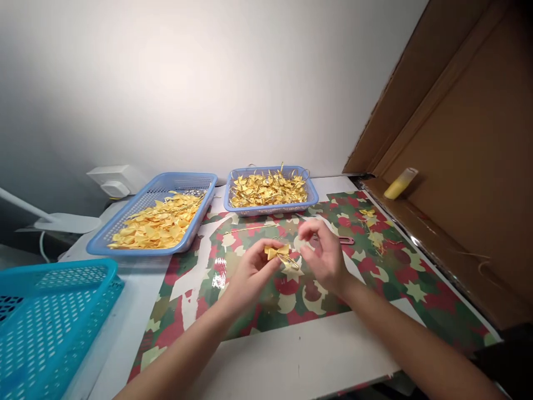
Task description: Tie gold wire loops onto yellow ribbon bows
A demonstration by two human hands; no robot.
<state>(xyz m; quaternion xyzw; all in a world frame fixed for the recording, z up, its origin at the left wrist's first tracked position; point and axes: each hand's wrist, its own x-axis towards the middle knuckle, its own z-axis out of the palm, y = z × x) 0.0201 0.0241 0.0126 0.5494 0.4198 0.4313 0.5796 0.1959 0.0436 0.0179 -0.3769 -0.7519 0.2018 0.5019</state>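
A small gold ribbon bow (pixel 277 252) with a thin gold cord loop is pinched between the thumb and fingers of my left hand (pixel 254 265), over the middle of the patterned mat (pixel 287 289). Just to the right, my right hand (pixel 322 253) is raised with its fingers curled and a gap between thumb and fingertips. Nothing shows in that gap. Behind my hands, a blue basket (pixel 272 210) holds many gold bows with cords. Another blue basket (pixel 137 253) at the left holds a heap of gold ribbon pieces.
A teal basket (pixel 58 266) stands at the near left, below a white lamp base (pixel 69 223). Pink-handled scissors (pixel 347 240) lie beyond my right hand. Gold scraps (pixel 377 241) lie on the right, near a yellow tube (pixel 400 184) and a cardboard wall (pixel 462 139).
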